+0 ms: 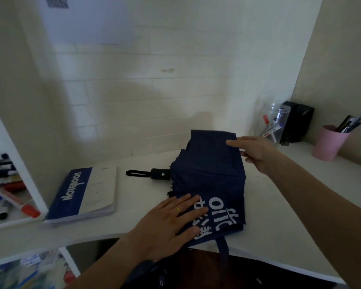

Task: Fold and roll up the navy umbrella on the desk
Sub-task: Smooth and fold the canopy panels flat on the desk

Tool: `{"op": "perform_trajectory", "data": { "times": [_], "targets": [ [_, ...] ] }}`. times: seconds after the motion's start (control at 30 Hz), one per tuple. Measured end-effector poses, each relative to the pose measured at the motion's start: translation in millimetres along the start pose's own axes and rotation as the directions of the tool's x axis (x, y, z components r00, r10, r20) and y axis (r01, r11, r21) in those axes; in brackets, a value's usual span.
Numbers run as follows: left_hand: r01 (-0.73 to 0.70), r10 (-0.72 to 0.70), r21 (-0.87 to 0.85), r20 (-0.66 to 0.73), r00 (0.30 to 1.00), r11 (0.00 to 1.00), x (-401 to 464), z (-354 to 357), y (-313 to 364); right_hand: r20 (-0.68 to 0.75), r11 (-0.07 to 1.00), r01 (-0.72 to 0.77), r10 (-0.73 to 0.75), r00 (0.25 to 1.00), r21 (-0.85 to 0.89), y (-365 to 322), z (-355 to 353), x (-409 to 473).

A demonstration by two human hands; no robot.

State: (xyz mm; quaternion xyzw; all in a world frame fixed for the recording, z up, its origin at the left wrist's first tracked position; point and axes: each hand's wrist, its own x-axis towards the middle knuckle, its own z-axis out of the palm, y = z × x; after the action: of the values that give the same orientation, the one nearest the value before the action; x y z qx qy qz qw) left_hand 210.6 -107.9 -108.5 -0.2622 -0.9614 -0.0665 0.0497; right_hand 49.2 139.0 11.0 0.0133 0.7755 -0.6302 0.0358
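Desk (269,236) carries the navy umbrella (213,174) by its front edge, its handle pointing at the notebook (86,195) on the left. Left hand (171,222) presses flat on the printed fabric; right hand (256,151) lays straight fingers on the far fold.

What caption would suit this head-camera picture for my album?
Left hand presses the navy umbrella flat on the white desk while the right hand touches its far fold.
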Motion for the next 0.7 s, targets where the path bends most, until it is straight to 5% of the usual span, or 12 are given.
{"op": "perform_trajectory", "data": {
  "times": [0.23,0.4,0.57,0.7],
  "targets": [
    [0.002,-0.002,-0.012,-0.003,1.0,1.0,-1.6,0.6,-1.0,0.128,0.952,0.26,-0.281,0.951,0.162,9.2,-11.8,-99.4],
    [0.007,-0.007,-0.024,-0.037,0.999,1.0,-3.6,-2.1,0.4,0.233,0.943,0.332,-0.314,0.92,-0.04,63.3,-14.5,-153.5],
    [0.021,-0.036,-0.14,-0.104,0.994,0.99,-6.7,-6.1,3.2,0.363,0.767,0.535,-0.415,0.834,-0.354,103.3,-19.6,-151.5],
    [0.048,-0.106,-0.223,-0.253,0.962,0.974,-9.4,-4.4,3.6,0.423,0.689,0.611,-0.456,0.783,-0.39,116.1,-24.7,-140.9]
  ]
}}
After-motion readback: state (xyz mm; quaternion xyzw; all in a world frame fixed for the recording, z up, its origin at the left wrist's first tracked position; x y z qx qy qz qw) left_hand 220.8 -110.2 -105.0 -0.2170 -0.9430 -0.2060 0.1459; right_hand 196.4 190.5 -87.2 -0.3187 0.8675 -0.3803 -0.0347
